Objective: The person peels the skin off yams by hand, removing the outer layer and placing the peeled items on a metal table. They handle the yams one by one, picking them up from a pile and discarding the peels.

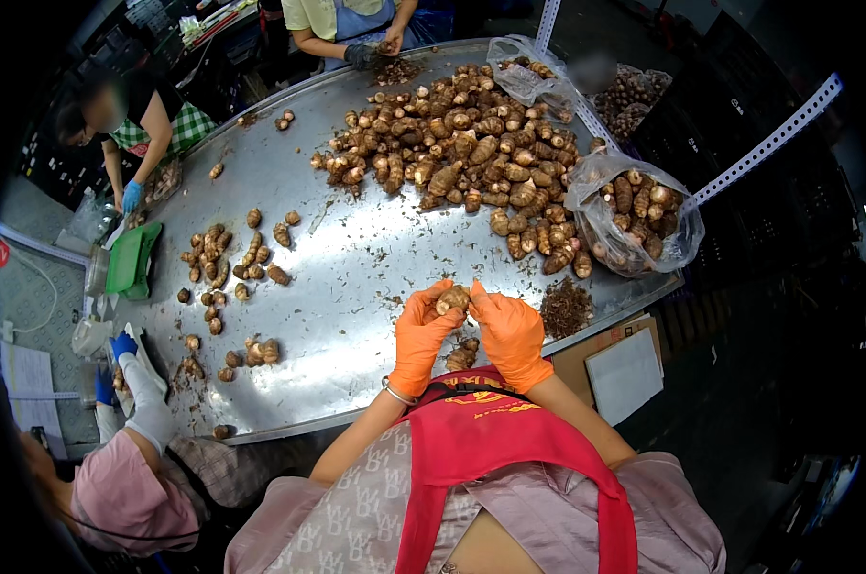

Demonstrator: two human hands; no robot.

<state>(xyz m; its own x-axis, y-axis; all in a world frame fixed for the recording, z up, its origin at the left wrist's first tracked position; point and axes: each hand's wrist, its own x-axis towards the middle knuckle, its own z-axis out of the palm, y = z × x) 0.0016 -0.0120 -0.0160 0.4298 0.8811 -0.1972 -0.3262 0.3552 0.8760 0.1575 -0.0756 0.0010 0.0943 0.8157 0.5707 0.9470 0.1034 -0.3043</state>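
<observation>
My left hand [422, 333], in an orange glove, is closed around a small brown taro corm [453, 300] above the near edge of the metal table [347, 287]. The fingertips of my right hand [508, 330], also gloved in orange, pinch at the corm's right side; whether they hold a bit of its skin is too small to tell. Beneath and between my wrists another taro [463, 355] lies on the table. A heap of dark fibrous peelings [565, 308] sits to the right of my right hand.
A big pile of taro [468, 143] covers the far right of the table, beside a clear plastic bag [633, 215] of more taro. Small groups of taro [210, 251] lie at left, near a green scale tray [133, 260]. Three other people work around the table. Perforated metal posts [770, 140] rise at right.
</observation>
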